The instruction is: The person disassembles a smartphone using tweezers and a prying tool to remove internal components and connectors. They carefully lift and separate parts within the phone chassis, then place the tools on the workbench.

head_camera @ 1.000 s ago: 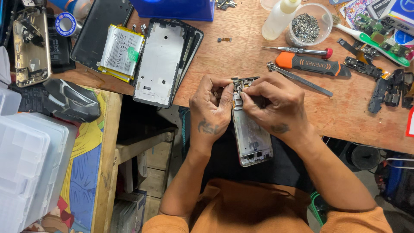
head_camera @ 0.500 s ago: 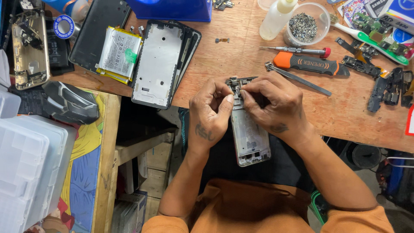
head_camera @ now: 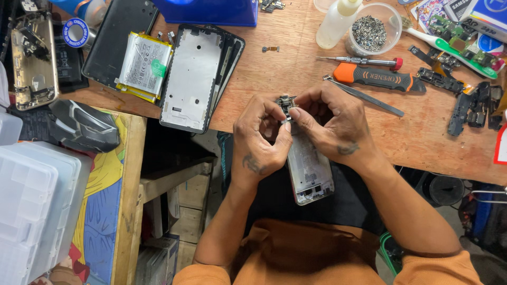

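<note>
I count two hands at work, both on one opened phone (head_camera: 310, 171). My left hand (head_camera: 259, 140) is curled nearly shut, thumb and forefinger pinched at the phone's top end, the other fingers wrapped along its left edge. My right hand (head_camera: 335, 124) is likewise mostly closed, fingertips pinching a small dark part (head_camera: 285, 103) at that same top end. The phone runs down from between the two hands toward my lap, its lower end free and overhanging the edge of the wooden bench (head_camera: 296, 74).

Beyond the right hand I note one pair of tweezers (head_camera: 364, 96) just beside the knuckles, then one orange-handled opening tool (head_camera: 377, 77), one thin screwdriver (head_camera: 359, 62) with a red cap, one clear cup of screws (head_camera: 372, 24) and one squeeze bottle (head_camera: 338, 24).

Left of the hands lies one white phone frame (head_camera: 191, 79) stacked over dark panels, one battery (head_camera: 143, 66), one black back cover (head_camera: 119, 39) and one gold phone shell (head_camera: 33, 60). Several loose circuit pieces lie at the far right; I cannot count them surely
</note>
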